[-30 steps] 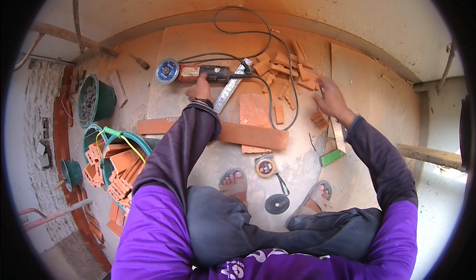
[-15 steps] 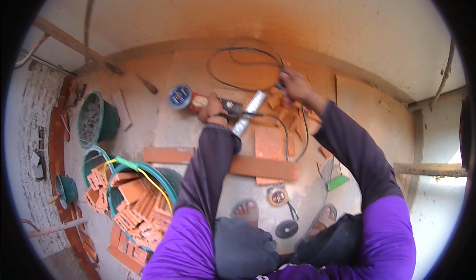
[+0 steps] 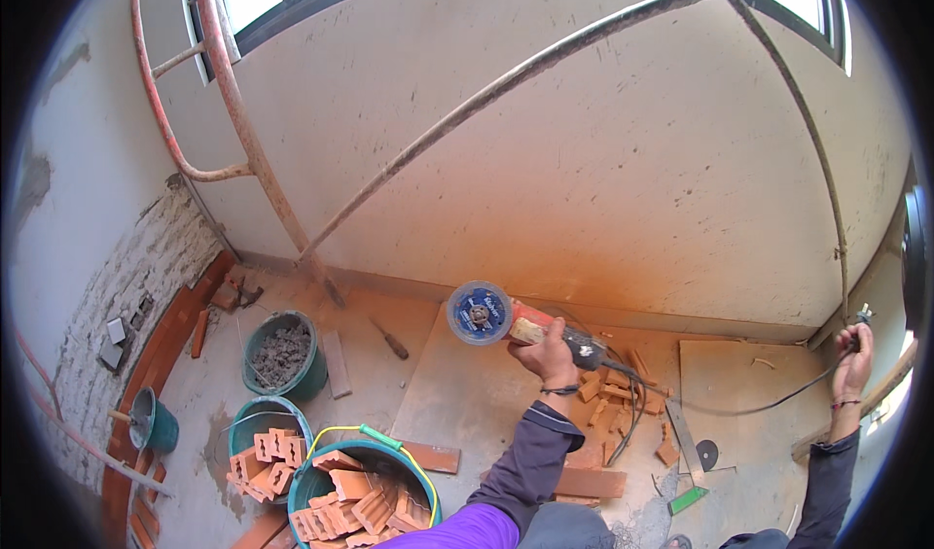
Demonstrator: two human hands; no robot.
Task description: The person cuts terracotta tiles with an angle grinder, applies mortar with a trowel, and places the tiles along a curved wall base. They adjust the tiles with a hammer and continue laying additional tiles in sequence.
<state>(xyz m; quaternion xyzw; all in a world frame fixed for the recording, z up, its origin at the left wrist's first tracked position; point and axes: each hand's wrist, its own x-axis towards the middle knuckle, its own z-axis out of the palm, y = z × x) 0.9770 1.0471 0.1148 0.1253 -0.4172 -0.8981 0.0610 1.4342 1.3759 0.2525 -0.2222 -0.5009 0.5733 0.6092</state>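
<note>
- From my distant place I take the brick bucket (image 3: 394, 463) as landmark; it stands on the floor (image 3: 389, 393), with hollow orange bricks (image 3: 375, 505) inside.
- The angle grinder (image 3: 530, 325) is beyond this bucket and to its right, lifted above the floor; its blue disc (image 3: 479, 313) shows the flat face to my camera.
- My left hand (image 3: 548, 356) is wrapped around the grinder's body; I cannot see every finger.
- My right hand (image 3: 852, 356), far to the right of the bucket, is pinching a dark plug (image 3: 862, 321), and the metal pins stick out past the fingers.
- A dark cord (image 3: 749, 411) hangs from this hand toward the grinder side.
- To the right of the bucket lie brick pieces (image 3: 615, 393); farther right, a metal square (image 3: 687, 440) with green handle.
- Beyond the bucket, to its left, stands the mortar bucket (image 3: 313, 379).
</note>
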